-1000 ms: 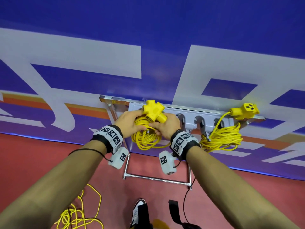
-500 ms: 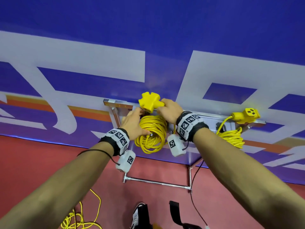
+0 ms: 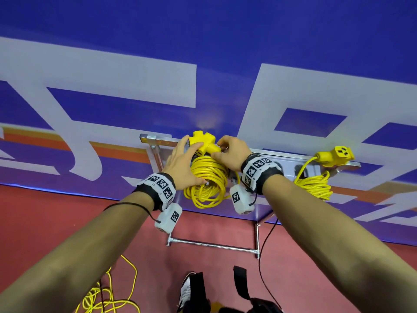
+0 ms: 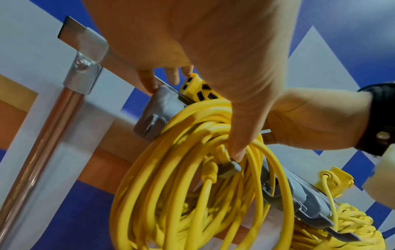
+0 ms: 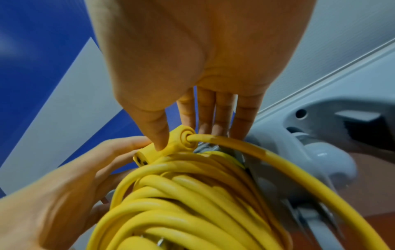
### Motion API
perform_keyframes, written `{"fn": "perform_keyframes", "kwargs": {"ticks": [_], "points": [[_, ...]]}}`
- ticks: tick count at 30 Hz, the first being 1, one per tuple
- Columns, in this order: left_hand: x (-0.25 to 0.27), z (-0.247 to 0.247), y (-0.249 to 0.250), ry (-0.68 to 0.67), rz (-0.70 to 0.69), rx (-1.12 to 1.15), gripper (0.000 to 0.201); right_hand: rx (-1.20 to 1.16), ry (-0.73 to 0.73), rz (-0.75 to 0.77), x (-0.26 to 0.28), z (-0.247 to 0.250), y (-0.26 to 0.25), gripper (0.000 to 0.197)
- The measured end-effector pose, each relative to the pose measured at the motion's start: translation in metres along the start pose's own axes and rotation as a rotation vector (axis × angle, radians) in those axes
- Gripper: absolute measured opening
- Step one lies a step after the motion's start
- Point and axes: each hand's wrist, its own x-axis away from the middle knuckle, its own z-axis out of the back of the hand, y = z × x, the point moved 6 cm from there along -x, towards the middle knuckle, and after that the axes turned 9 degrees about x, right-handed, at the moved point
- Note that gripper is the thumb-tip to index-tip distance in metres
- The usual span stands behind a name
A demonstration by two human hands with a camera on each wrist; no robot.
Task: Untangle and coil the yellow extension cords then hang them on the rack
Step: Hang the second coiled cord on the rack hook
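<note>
A coiled yellow extension cord (image 3: 206,184) hangs over a grey hook (image 4: 229,169) at the left end of the grey rack rail (image 3: 291,158). Its three-way yellow socket head (image 3: 202,143) sits on top of the rail. My left hand (image 3: 189,161) spans the top of the coil, with straight fingers touching the socket head (image 4: 198,89) and the thumb pressing the cords at the hook tip. My right hand (image 3: 225,150) pinches the socket's neck (image 5: 181,140), thumb in front and fingers behind. A second coiled cord (image 3: 313,185) with its socket (image 3: 337,155) hangs at the rail's right end.
The rack stands on a metal tube frame (image 3: 212,245) against a blue and white banner wall (image 3: 203,53). More yellow cord (image 3: 108,297) lies loose on the red floor at lower left. My shoe (image 3: 187,290) is near the frame. A bare grey hook (image 5: 329,157) sits right of the coil.
Both hands lifted the coil from below the rail up onto the left hook. My left hand's fingers went from gripping the coil to lying straight against the socket head.
</note>
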Motion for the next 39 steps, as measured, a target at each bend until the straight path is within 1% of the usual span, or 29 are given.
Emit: {"fn": "perform_keyframes", "kwargs": {"ticks": [2, 4, 6, 10, 12, 15, 16, 19, 20, 22, 24, 26, 29, 31, 33, 36, 39], "points": [[0.002, -0.002, -0.001, -0.007, 0.008, 0.001, 0.121, 0.01, -0.005, 0.004, 0.004, -0.002, 0.0, 0.04], [0.003, -0.001, 0.0, -0.007, 0.016, 0.01, 0.121, -0.005, 0.003, 0.004, 0.008, -0.003, 0.0, 0.044], [0.004, -0.001, 0.002, -0.001, 0.014, 0.015, 0.12, -0.017, 0.021, -0.01, 0.012, -0.003, 0.002, 0.049], [0.011, -0.004, 0.006, 0.04, 0.014, 0.023, 0.113, -0.029, 0.046, -0.01, 0.025, 0.004, 0.002, 0.052], [0.014, -0.005, 0.007, 0.061, -0.001, 0.038, 0.106, -0.013, 0.045, 0.04, 0.035, 0.004, -0.002, 0.061], [0.016, -0.002, 0.008, 0.116, -0.006, 0.099, 0.094, 0.088, -0.006, 0.125, 0.048, -0.01, -0.007, 0.079], [0.015, -0.001, 0.008, 0.127, 0.008, 0.112, 0.093, 0.106, -0.011, 0.138, 0.051, -0.015, -0.007, 0.078], [0.014, -0.003, 0.011, 0.143, 0.045, 0.084, 0.097, 0.068, 0.054, 0.151, 0.053, -0.023, -0.006, 0.056], [0.014, -0.005, 0.011, 0.147, 0.058, 0.073, 0.1, 0.051, 0.077, 0.146, 0.053, -0.024, -0.005, 0.051], [0.013, -0.006, 0.01, 0.148, 0.087, 0.078, 0.108, 0.03, 0.109, 0.139, 0.053, -0.027, -0.004, 0.047], [0.011, -0.007, 0.008, 0.123, 0.11, 0.079, 0.117, 0.019, 0.126, 0.121, 0.051, -0.029, -0.002, 0.049], [0.01, -0.008, 0.005, 0.084, 0.112, 0.064, 0.119, 0.001, 0.116, 0.072, 0.048, -0.031, 0.001, 0.052], [0.012, -0.006, 0.003, 0.059, 0.077, 0.089, 0.111, 0.003, 0.085, 0.048, 0.041, -0.031, 0.002, 0.057], [0.013, -0.003, 0.002, 0.069, 0.058, 0.131, 0.102, 0.016, 0.046, 0.043, 0.038, -0.032, 0.002, 0.058], [0.014, -0.001, 0.0, 0.082, 0.051, 0.164, 0.099, 0.027, 0.006, 0.056, 0.036, -0.033, 0.002, 0.059], [0.018, -0.002, -0.003, 0.068, 0.038, 0.153, 0.106, 0.027, -0.021, 0.099, 0.038, -0.032, 0.003, 0.063], [0.02, -0.009, -0.002, 0.079, 0.04, 0.067, 0.112, 0.063, -0.023, 0.109, 0.039, -0.031, 0.003, 0.056]]}}
